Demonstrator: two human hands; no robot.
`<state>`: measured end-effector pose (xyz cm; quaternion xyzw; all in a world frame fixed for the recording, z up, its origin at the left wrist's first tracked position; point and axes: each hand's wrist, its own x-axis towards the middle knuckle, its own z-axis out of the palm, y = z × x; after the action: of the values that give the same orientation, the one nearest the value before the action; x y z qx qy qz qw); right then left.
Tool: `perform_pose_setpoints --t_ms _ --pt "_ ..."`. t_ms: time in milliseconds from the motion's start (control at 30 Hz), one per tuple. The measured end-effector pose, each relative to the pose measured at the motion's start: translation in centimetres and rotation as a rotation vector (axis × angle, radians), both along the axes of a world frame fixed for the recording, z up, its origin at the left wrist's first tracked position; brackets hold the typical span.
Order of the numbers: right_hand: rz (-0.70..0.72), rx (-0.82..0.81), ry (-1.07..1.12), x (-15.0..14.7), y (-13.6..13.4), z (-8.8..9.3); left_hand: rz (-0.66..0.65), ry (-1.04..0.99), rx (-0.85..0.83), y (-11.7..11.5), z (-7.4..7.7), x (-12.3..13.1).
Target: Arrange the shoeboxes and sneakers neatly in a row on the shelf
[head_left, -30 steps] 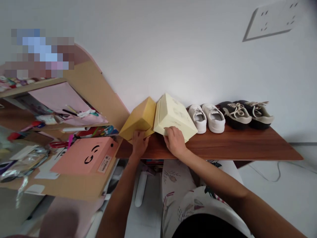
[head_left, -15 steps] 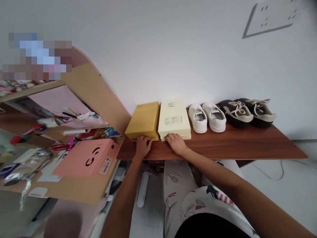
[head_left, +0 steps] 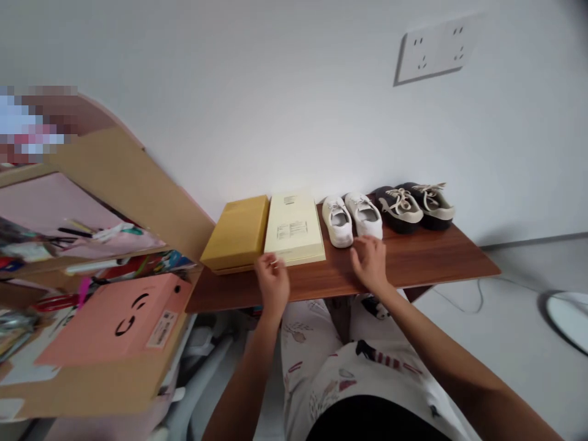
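My left hand (head_left: pixel 273 282) hovers at the front edge of the cream shoebox (head_left: pixel 294 229), fingers loosely bent and holding nothing. To that box's left lies a yellow shoebox (head_left: pixel 236 233). My right hand (head_left: pixel 371 263) has its thumb and fingers apart and reaches up to the heel of the right-hand white sneaker (head_left: pixel 364 214); whether it touches the heel I cannot tell. Its mate, another white sneaker (head_left: pixel 340 236), stands just left of it. Farther right is a pair of black and beige lace-up shoes (head_left: pixel 399 208).
Boxes and shoes rest on a narrow brown wooden board (head_left: pixel 316 285) against a white wall with a socket panel (head_left: pixel 432 49). On the left, a cluttered desk (head_left: pixel 101 386) carries a pink box (head_left: pixel 119 318). A cable (head_left: pixel 480 297) runs along the floor at right.
Both hands have left the shoebox fronts. My right hand has moved right to the white sneakers; my left is now by the cream box. The view has turned right.
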<state>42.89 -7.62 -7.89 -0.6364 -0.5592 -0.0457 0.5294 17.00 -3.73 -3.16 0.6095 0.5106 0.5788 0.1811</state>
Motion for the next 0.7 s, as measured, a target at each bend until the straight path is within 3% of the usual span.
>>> perform_pose_setpoints --t_ms 67,133,167,267,433,600,700 --pt "-0.153 -0.006 0.028 3.2 1.4 0.6 -0.24 0.133 0.052 -1.2 0.0 5.9" --pt "-0.198 -0.047 0.047 5.2 3.2 0.9 -0.395 0.292 0.109 -1.1 -0.2 11.6" --pt "-0.181 -0.08 0.06 5.8 4.0 0.9 -0.397 0.333 0.111 -0.5 -0.4 14.0" --pt "-0.088 -0.188 0.148 6.5 5.4 0.5 -0.215 0.282 0.009 2.6 -1.5 19.0" --pt "-0.144 -0.232 0.355 6.5 5.4 -0.1 -0.043 -0.01 -0.133 6.0 -3.7 21.1" --pt "-0.31 -0.219 0.723 7.6 4.9 0.0 -0.012 -0.373 -0.32 5.2 -4.7 20.9" --pt "-0.264 -0.183 0.93 8.2 4.8 -0.2 -0.029 -0.474 -0.391 4.8 -4.8 21.1"
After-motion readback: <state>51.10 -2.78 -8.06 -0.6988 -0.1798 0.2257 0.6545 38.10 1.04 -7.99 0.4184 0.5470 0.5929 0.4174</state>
